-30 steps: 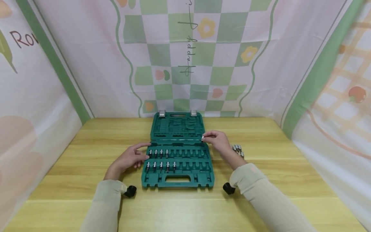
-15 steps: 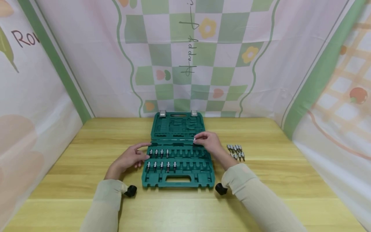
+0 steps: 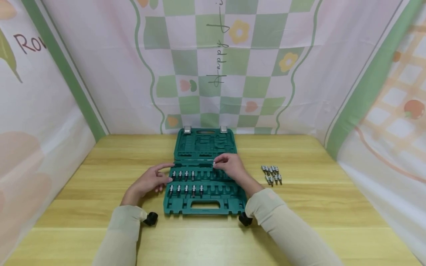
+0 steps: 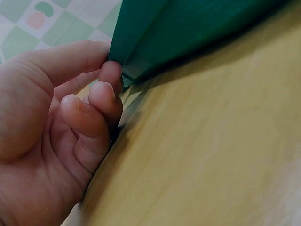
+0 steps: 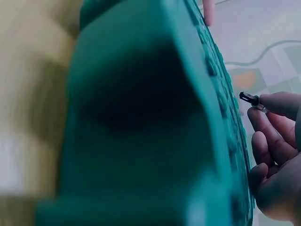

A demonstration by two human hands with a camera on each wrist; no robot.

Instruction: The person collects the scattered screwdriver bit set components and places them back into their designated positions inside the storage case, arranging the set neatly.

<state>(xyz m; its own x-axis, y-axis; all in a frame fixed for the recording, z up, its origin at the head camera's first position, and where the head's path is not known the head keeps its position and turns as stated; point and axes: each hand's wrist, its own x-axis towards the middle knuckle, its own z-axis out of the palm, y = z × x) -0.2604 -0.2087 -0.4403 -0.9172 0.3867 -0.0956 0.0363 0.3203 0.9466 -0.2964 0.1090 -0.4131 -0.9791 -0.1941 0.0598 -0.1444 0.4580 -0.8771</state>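
Note:
A green plastic case (image 3: 205, 207) lies opened flat, its lid (image 3: 206, 142) toward the back wall. Short bit sockets (image 3: 186, 190) with silver tops and dark tips fill the left slots of both rows. My left hand (image 3: 151, 180) holds the case's left edge with thumb and fingers, the other fingers curled beside the outer wall (image 4: 160, 37). Above the upper row, my right hand (image 3: 231, 167) pinches one bit socket (image 5: 249, 98) between thumb and index finger, its dark tip pointing away from the fingers. Its hand covers part of the right-hand slots.
Several more bit sockets (image 3: 271, 170) lie in two small groups on the wooden table (image 3: 299, 207), right of the case. Patterned cloth (image 3: 213, 66) surrounds the table at the back and sides. A black wrist device (image 3: 245, 219) overlaps the case's front right corner.
My right hand has moved left across the case with the bit socket, from its right edge toward the middle. The loose bit sockets have come into fuller view. My left hand keeps its place.

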